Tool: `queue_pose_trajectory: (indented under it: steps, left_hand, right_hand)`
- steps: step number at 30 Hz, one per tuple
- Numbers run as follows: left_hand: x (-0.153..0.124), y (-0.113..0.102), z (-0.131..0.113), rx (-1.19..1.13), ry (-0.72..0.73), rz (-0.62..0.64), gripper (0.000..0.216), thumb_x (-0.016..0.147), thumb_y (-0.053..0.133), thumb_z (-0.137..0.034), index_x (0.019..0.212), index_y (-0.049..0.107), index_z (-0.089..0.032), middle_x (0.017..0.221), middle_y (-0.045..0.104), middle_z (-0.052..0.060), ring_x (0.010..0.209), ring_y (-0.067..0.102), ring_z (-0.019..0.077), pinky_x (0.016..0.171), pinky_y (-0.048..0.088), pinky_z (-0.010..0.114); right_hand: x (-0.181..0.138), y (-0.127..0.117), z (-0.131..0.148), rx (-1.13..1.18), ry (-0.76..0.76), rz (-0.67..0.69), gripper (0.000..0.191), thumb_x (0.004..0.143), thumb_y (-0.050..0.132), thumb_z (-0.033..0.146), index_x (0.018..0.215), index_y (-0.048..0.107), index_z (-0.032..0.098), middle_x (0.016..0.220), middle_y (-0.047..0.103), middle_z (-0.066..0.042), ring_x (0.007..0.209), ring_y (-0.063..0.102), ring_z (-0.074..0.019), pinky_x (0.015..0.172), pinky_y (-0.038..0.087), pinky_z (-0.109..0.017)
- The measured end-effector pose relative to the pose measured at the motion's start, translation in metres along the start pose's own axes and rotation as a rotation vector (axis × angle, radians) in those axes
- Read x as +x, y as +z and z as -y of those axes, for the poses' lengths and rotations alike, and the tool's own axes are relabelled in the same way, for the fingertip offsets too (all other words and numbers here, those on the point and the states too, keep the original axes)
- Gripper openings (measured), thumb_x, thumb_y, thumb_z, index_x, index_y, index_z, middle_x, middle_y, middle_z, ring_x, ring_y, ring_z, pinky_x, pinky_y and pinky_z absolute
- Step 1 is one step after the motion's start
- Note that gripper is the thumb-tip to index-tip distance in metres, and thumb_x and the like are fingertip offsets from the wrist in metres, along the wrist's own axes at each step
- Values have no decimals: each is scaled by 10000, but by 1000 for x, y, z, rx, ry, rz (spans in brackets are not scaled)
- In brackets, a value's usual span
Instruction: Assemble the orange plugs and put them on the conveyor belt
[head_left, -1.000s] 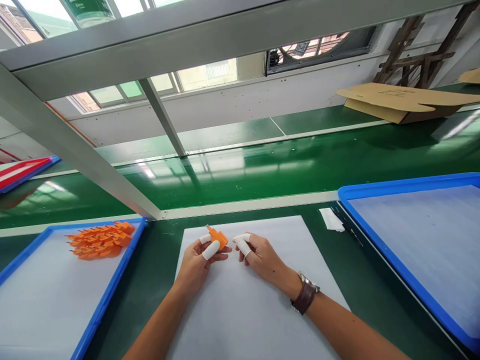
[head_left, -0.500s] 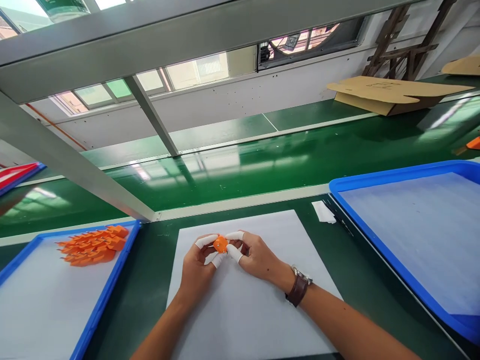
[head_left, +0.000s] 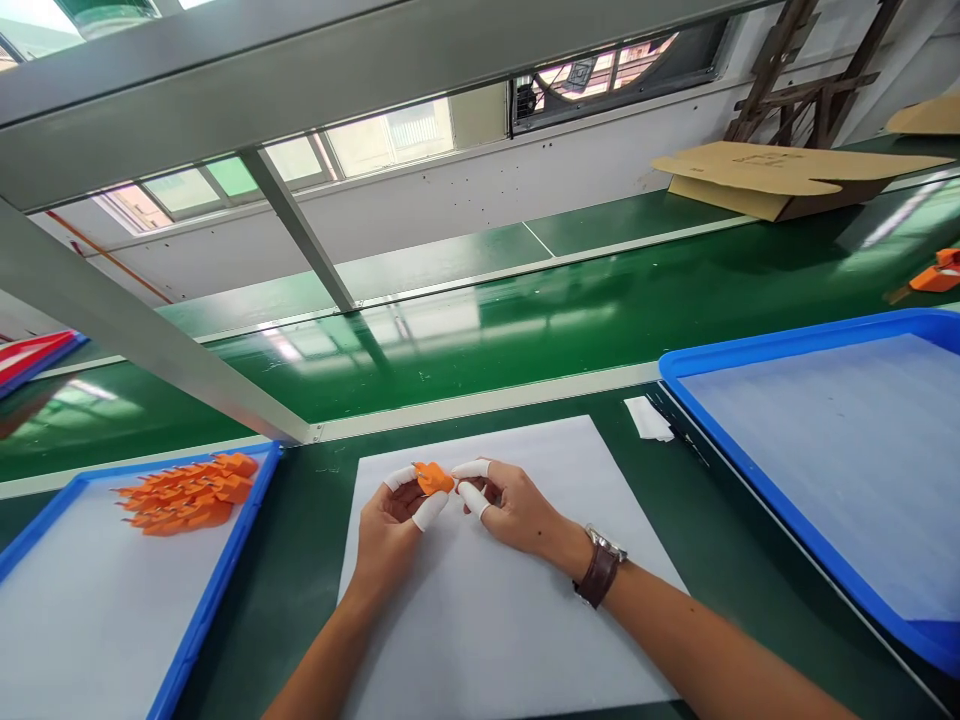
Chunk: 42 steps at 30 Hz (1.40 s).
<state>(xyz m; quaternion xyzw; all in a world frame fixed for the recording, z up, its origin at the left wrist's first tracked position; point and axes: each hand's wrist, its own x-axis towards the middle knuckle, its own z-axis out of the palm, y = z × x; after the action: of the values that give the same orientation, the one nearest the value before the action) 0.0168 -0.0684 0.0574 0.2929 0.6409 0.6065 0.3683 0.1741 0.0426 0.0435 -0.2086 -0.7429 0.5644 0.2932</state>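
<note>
A small orange plastic part [head_left: 433, 478] is pinched between the white-capped fingertips of both hands over a white sheet [head_left: 495, 620]. My left hand [head_left: 390, 525] grips it from the left with thumb and forefinger. My right hand [head_left: 514, 510], with a brown wristwatch on its wrist, touches the part's right end with its capped fingertips. A heap of several like orange parts [head_left: 191, 490] lies in the blue tray [head_left: 217, 590] to the left.
A second blue tray [head_left: 795, 350] lined with white sheet stands at the right. A white scrap [head_left: 648, 418] lies between it and the sheet. Beyond runs a green conveyor belt [head_left: 525, 330], with a flat cardboard box [head_left: 780, 175], an orange object [head_left: 937, 272] and grey frame bars [head_left: 127, 320].
One second ago only my left hand held the part, my right hand apart beside it. My right hand closed in on the part, and the part has been turned between the fingertips.
</note>
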Motion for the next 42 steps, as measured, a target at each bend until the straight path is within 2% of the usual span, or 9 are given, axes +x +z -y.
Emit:
queue_pose_trajectory:
  steps: [4, 7, 12, 17, 20, 22, 29, 37, 42]
  left_hand:
    - [5, -5, -6, -80, -106, 48, 385, 787, 785, -340, 1096, 675, -138, 1051, 740, 119, 924, 728, 261, 826, 601, 394]
    - [6, -5, -7, -67, -117, 51, 396, 782, 786, -355, 1089, 676, -129, 1005, 746, 121, 881, 732, 259, 769, 604, 376]
    - [-1, 2, -1, 27, 53, 26, 462, 669, 861, -217, 1081, 653, -196, 1182, 706, 97, 1066, 688, 266, 941, 568, 421]
    - [-5, 4, 5, 120, 241, 79, 426, 735, 813, -196, 1117, 630, -243, 1291, 608, 88, 1153, 631, 267, 972, 556, 446]
    - [-5, 2, 4, 274, 353, 113, 440, 814, 741, -204, 1230, 623, -286, 1266, 576, 73, 1143, 618, 249, 984, 552, 454]
    - [-6, 1, 4, 353, 412, 118, 414, 842, 706, -212, 1240, 635, -301, 1237, 563, 69, 1123, 617, 243, 969, 563, 448]
    - [-8, 2, 7, 471, 521, 82, 376, 817, 712, -180, 1166, 647, -306, 1147, 556, 47, 1050, 628, 225, 890, 608, 414]
    - [-8, -3, 13, 668, 739, 37, 483, 795, 699, -98, 1218, 647, -324, 1068, 591, 54, 976, 655, 228, 815, 611, 395]
    - [-8, -2, 10, 677, 736, 38, 461, 807, 684, -103, 1211, 663, -324, 1063, 610, 53, 974, 663, 233, 822, 607, 397]
  right_hand:
    - [0, -1, 1, 19, 19, -10, 332, 913, 508, 159, 1185, 689, 214, 823, 690, -18, 687, 603, -135, 591, 458, -254]
    - [0, -1, 1, 36, 26, -11, 331, 917, 504, 164, 1188, 687, 216, 821, 691, -18, 696, 608, -138, 592, 462, -255]
    - [0, 1, 1, 47, 19, 10, 330, 919, 560, 231, 1231, 669, 220, 827, 704, -19, 651, 577, -128, 563, 442, -251]
    - [-1, -1, 2, 51, -4, 36, 388, 885, 582, 201, 1267, 648, 220, 891, 706, -30, 668, 575, -124, 562, 455, -240]
    - [-2, -2, 2, 42, -20, 44, 424, 862, 577, 156, 1273, 643, 235, 893, 700, -23, 691, 580, -127, 576, 459, -237]
    - [-2, -2, 3, 34, -36, 46, 454, 834, 582, 123, 1267, 644, 243, 919, 699, -22, 709, 583, -129, 580, 458, -235]
    - [-2, -2, 5, 15, -54, 53, 457, 808, 574, 92, 1224, 666, 259, 933, 674, -12, 694, 559, -117, 564, 446, -226]
    - [-4, -3, 6, 16, -75, 68, 452, 788, 568, 71, 1193, 669, 246, 937, 660, -17, 731, 569, -127, 577, 452, -227]
    - [-5, -2, 3, 2, -75, 71, 482, 762, 564, 39, 1189, 663, 240, 951, 675, -22, 730, 569, -131, 580, 455, -228]
